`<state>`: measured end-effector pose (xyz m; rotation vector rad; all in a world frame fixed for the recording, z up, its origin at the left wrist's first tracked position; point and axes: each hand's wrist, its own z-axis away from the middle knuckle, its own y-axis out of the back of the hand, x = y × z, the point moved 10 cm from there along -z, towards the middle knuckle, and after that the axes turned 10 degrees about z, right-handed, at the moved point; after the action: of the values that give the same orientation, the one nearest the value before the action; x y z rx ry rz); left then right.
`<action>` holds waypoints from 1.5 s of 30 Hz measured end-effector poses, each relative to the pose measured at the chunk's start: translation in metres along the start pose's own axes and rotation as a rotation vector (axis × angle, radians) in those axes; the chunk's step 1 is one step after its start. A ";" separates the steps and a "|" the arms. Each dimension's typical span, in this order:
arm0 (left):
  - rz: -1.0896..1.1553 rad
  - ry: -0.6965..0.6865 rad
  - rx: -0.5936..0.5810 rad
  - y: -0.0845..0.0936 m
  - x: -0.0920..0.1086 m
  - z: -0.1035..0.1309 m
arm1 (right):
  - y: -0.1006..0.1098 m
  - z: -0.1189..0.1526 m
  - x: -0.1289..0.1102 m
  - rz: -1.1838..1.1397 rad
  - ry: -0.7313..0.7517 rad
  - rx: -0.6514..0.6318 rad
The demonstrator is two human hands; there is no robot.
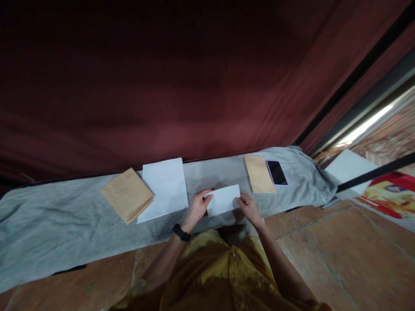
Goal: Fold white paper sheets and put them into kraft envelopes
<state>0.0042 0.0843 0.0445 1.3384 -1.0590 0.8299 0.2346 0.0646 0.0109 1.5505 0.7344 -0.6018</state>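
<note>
A folded sheet of white paper [223,200] is held up in front of me between both hands. My left hand [198,204], below which a black band circles the wrist, pinches its left edge with thumb and fingers. On the opposite edge, my right hand [249,208] is closed in a similar pinch. Left of the hands, larger white paper [165,185] lies flat on the grey cloth [78,224]. A stack of brown envelopes [128,194] overlaps its left side. To the right rests one brown envelope [259,174].
A phone [277,172] lies beside the right-hand envelope. Behind the cloth-covered surface rises a dark red curtain-like backdrop [201,108]. A dark bar [376,172] crosses at the right, near a red and yellow printed package [392,194]. Tiled floor [324,250] shows below.
</note>
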 end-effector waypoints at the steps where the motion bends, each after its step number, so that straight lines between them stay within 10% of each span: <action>1: -0.016 0.016 0.044 0.004 -0.007 -0.002 | -0.002 -0.001 0.001 0.045 -0.020 0.016; 15: -0.464 -0.071 0.214 0.001 -0.021 -0.020 | -0.028 -0.011 0.000 0.578 -0.111 0.083; 26: -0.753 -0.194 -0.023 -0.076 -0.019 0.029 | -0.025 -0.013 -0.004 0.635 -0.073 0.158; 35: -0.830 -0.185 -0.138 -0.082 -0.028 0.028 | -0.081 -0.005 -0.067 0.509 0.349 -0.032; 45: -0.842 -0.144 -0.013 -0.059 -0.028 0.031 | -0.070 -0.004 -0.042 0.684 0.261 0.023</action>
<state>0.0466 0.0513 -0.0040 1.6558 -0.5035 0.0972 0.1542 0.0667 -0.0033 1.7871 0.3408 0.1012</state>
